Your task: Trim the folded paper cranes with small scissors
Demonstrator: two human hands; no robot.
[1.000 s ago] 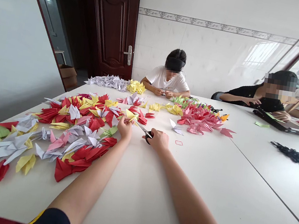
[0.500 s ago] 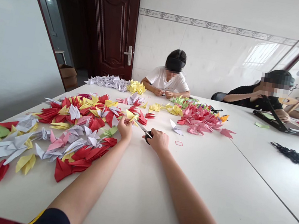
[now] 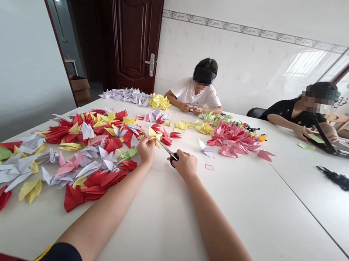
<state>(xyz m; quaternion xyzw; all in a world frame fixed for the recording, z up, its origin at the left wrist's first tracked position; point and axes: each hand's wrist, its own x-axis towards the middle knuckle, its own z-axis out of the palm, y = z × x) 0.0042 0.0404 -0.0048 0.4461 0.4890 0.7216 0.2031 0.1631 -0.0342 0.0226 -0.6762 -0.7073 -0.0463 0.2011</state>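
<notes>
Your left hand (image 3: 146, 150) is pinched narrow, its thumb and fingers closed on a small yellow folded-paper crane (image 3: 153, 136) at the near edge of the mixed heap. Your right hand (image 3: 185, 164) is closed around the black loops of a pair of steel scissors (image 3: 165, 149), whose blades reach across the gap between your hands, with their tips just beside the yellow crane. Held this way, paper and blades seem to meet directly in front of you, where you can see both. The blades look nearly shut, though they are too small here to be sure. The white worktop (image 3: 212, 229) carries a broad spread of red, yellow, white and pink paper cranes (image 3: 91, 152) to your left and a red-and-pink group of paper cranes (image 3: 230, 144) ahead, and that spacing appears to leave the bare stretch free for your forearms. A lone white paper crane (image 3: 205, 149) and a small red-outlined paper square (image 3: 209, 167) lie beyond your right hand. Across the worktop, a seated person in a white T-shirt (image 3: 195, 93) has both hands together at the edge.
</notes>
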